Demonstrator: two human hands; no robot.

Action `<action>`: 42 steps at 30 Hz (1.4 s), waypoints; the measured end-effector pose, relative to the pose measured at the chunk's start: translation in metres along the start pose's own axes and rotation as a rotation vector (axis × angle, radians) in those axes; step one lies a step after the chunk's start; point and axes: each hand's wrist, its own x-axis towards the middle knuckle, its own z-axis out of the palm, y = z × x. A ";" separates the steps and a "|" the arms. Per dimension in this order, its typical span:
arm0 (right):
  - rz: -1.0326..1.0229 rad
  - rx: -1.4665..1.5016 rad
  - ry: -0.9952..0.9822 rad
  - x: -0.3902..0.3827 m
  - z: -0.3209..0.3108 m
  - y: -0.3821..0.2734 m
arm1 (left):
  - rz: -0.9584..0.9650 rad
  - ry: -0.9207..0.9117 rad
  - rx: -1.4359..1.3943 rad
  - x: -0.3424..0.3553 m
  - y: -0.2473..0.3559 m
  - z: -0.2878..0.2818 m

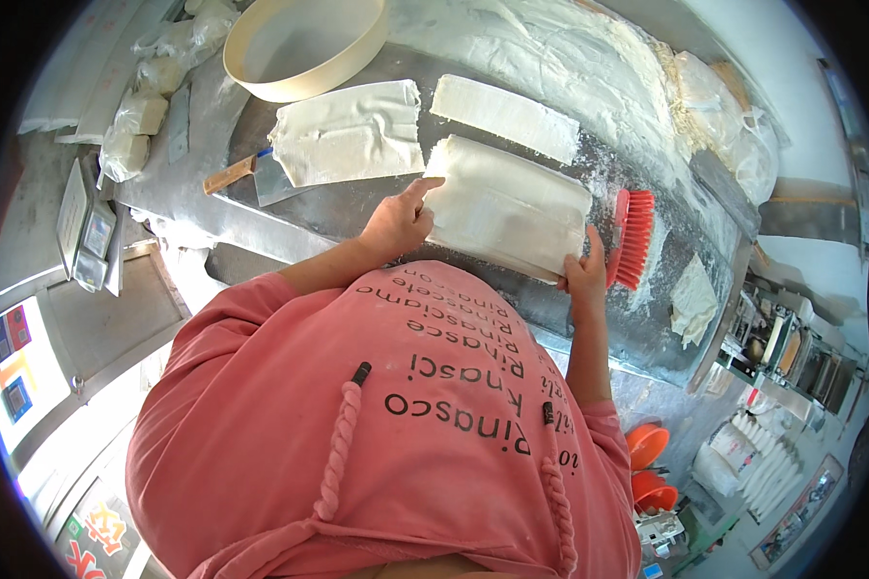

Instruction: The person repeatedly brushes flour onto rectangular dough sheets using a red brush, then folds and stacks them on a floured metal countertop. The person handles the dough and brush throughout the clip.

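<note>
A pale rectangular dough sheet (507,207) lies on the floured dark worktop right before me. At its left edge is my left hand (399,224), the index finger stretched onto the dough and the other fingers curled. My right hand (586,270) holds the near right corner between thumb and index finger. Two more pieces lie beyond: a wide wrinkled dough sheet (348,132) to the left and a narrow dough strip (505,118) at the far side. What is under the fingertips is hidden.
A red-bristled brush (633,238) stands close to my right hand. A wooden-handled cleaver (270,179) lies partly under the left sheet. Behind are a round sieve (304,87) and heaped flour (560,58). A dough scrap (692,301) lies near the right edge.
</note>
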 end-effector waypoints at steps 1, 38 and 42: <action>-0.021 -0.026 0.007 0.001 0.000 0.002 | 0.025 0.006 0.038 -0.002 0.001 0.000; 0.184 0.319 -0.589 -0.051 0.065 -0.046 | 0.384 -0.089 0.966 0.021 -0.043 0.008; 0.308 0.405 -0.388 -0.052 0.034 -0.020 | 0.588 0.078 0.681 0.018 -0.043 0.007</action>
